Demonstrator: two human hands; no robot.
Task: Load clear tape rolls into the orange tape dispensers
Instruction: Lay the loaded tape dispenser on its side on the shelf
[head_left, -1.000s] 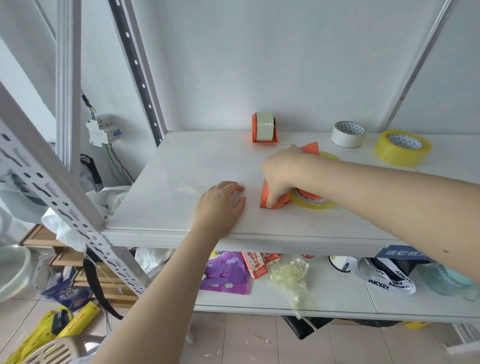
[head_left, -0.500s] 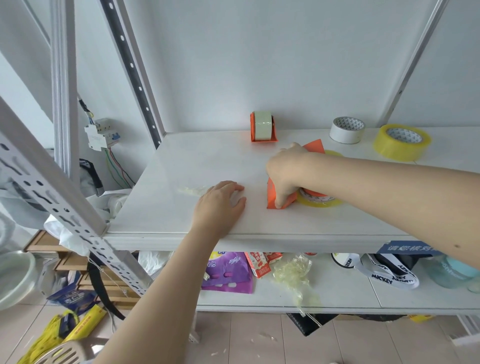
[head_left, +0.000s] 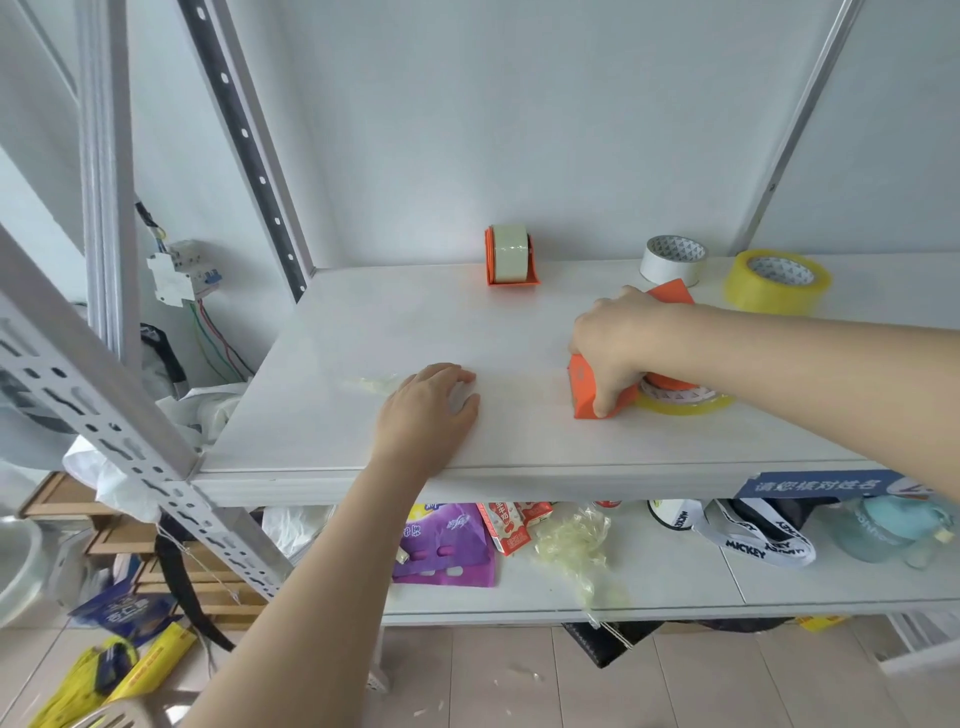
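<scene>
An orange tape dispenser (head_left: 584, 382) lies on the white shelf (head_left: 363, 322) at about 3 o'clock of the view's middle, gripped by the right hand (head_left: 615, 343), whose fingers curl down over its near edge. A yellowish clear tape roll (head_left: 685, 402) lies flat against it at its 3 o'clock. The left hand (head_left: 423, 408) rests palm-down on the shelf, holding nothing. At 12 o'clock a second orange dispenser (head_left: 510, 257) stands loaded; a white roll (head_left: 671, 260) and a yellow roll (head_left: 776, 280) sit at 2 o'clock.
</scene>
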